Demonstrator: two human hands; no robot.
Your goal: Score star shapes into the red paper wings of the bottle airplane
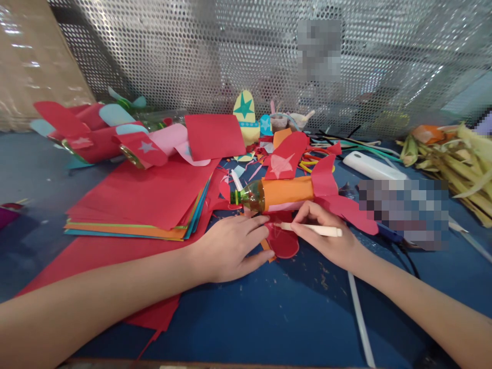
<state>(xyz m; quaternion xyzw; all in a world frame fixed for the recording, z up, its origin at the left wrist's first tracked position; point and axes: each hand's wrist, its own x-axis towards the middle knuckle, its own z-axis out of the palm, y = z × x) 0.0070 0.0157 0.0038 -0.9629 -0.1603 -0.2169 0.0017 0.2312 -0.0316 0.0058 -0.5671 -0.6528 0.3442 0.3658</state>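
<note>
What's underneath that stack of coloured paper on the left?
Red paper sticks out from under the stack of coloured paper, toward the near side, over the blue table. Whatever else lies beneath is covered, so I can't tell.

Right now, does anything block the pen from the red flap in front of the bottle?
Nothing visible: the pen in the right hand has its tip over the red flap; the left hand lies at its left edge.
</note>
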